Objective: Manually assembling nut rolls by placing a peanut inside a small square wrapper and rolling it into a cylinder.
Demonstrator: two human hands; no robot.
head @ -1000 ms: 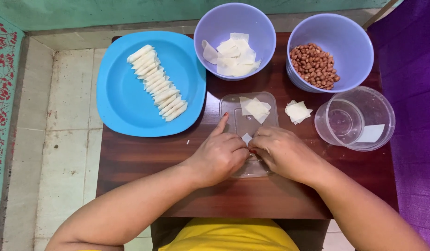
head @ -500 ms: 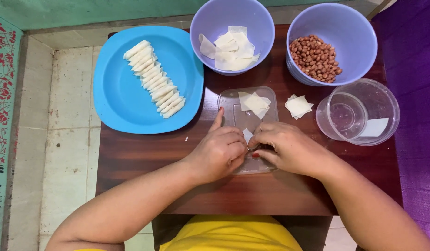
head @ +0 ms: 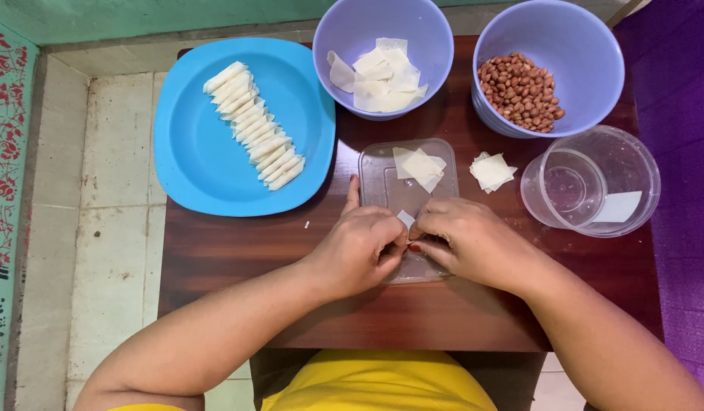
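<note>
My left hand (head: 361, 247) and my right hand (head: 460, 240) meet over a clear plastic lid (head: 382, 173) on the brown table (head: 237, 259). Their fingertips pinch one small white wrapper piece (head: 406, 219) between them. A few more white wrapper squares (head: 419, 166) lie on the far part of the lid. A blue plate (head: 207, 152) at the left holds a slanted row of several rolled white pieces (head: 254, 125). Behind the lid, one lilac bowl (head: 344, 30) holds wrapper sheets (head: 378, 76) and another lilac bowl (head: 588, 53) holds peanuts (head: 522, 91).
A clear round container (head: 595, 183) with a little water stands at the right. A small stack of wrappers (head: 492, 170) lies on the table between it and the lid. Tiled floor (head: 108, 190) lies left of the table, purple cloth (head: 691, 152) to the right.
My hands have stayed together on the small wrapper piece, with only slight finger movement. The view has shifted a little.
</note>
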